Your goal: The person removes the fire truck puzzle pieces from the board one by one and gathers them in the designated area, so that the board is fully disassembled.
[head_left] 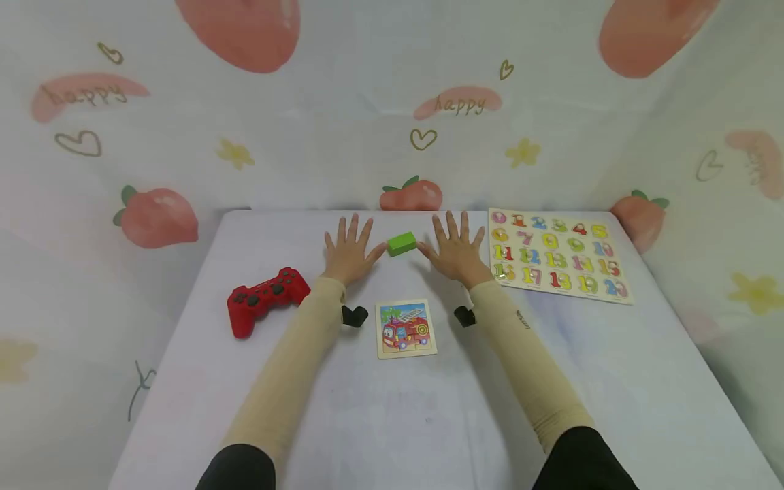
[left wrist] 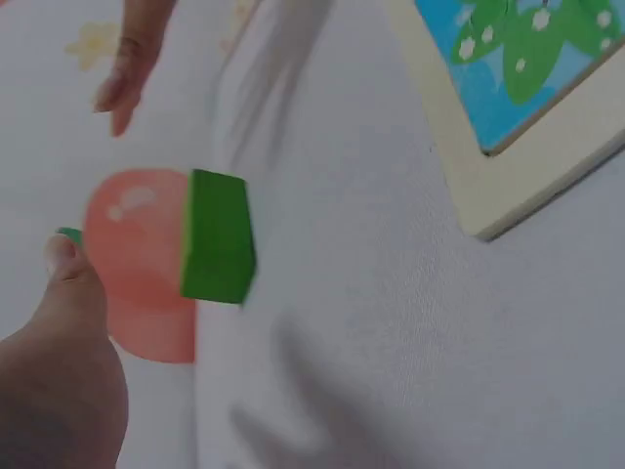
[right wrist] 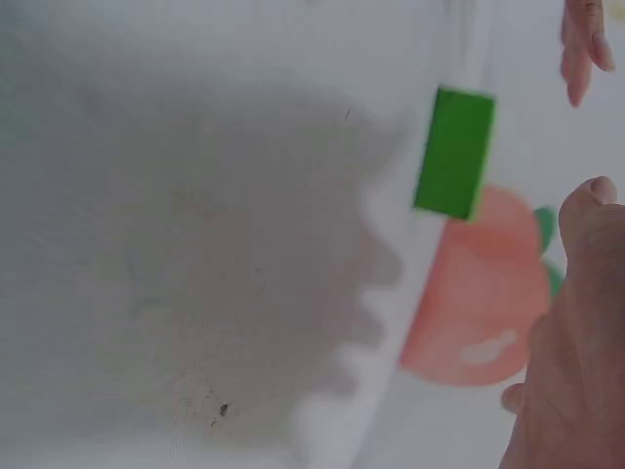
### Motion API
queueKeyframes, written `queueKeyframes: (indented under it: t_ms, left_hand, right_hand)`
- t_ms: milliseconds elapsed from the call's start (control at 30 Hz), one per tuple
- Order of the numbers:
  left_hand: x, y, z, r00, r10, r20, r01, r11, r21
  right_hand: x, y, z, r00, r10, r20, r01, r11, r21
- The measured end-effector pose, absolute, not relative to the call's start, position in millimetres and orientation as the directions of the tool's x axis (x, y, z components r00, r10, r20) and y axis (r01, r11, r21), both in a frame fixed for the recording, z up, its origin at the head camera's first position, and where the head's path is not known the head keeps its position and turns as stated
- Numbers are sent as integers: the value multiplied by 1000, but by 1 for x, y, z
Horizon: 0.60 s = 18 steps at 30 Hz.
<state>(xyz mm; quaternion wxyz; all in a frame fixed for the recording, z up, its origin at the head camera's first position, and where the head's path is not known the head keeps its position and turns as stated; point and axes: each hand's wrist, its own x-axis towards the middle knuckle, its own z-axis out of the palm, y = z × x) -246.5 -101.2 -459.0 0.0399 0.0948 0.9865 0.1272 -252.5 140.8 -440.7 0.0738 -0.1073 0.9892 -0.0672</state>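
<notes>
Where the white table [head_left: 392, 422] ends at the back, a green block [head_left: 401, 244] is seen close to the edge, between the left hand [head_left: 349, 258] and the right hand [head_left: 459, 258]. Nothing is held by the 2 hands, and their fingers are spread out. Wide room is left on the near part of the table, between the 2 tan sleeves [head_left: 290, 381].

From the head view, the block seems almost touched by the 2 thumbs, but a gap beside each thumb is shown by the wrist views. The red truck on the small puzzle [head_left: 406, 329] is shown whole by the head view, while just a blue and green corner is caught by the left wrist view.

On the left, a red game controller [head_left: 267, 299] is found just beside the left sleeve. On the right, the side of the right hand is crowded by a number board [head_left: 565, 250] near the far corner. Behind the back edge, the way is blocked by a cloth [head_left: 331, 136] with peaches.
</notes>
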Motion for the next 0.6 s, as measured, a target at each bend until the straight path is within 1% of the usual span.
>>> queueKeyframes:
  t_ms: [100, 200, 300, 400, 500, 600]
  left_hand:
    - [-223, -103, -458, -962, 267, -60, 233, 914, 332]
    - [-186, -103, -462, -922, 379, -82, 313, 851, 421]
    - [-151, -100, -473, -878, 469, -95, 363, 783, 505]
    - [-130, -95, -485, -858, 512, -41, 405, 723, 560]
    - [-119, -91, -496, -851, 525, 24, 448, 702, 554]
    - [-114, -90, -506, -840, 540, 50, 490, 716, 498]
  right_hand:
    - [-233, 144, -439, -969, -216, -119, -195, 967, -162]
    - [-204, 145, -440, -961, -238, -140, -212, 961, -177]
    - [-176, 142, -447, -932, -317, -174, -284, 939, -192]
    - [-160, 137, -456, -902, -396, -173, -350, 904, -247]
    - [-153, 133, -465, -890, -431, -148, -368, 871, -324]
    - [-151, 133, -470, -891, -440, -112, -374, 852, -367]
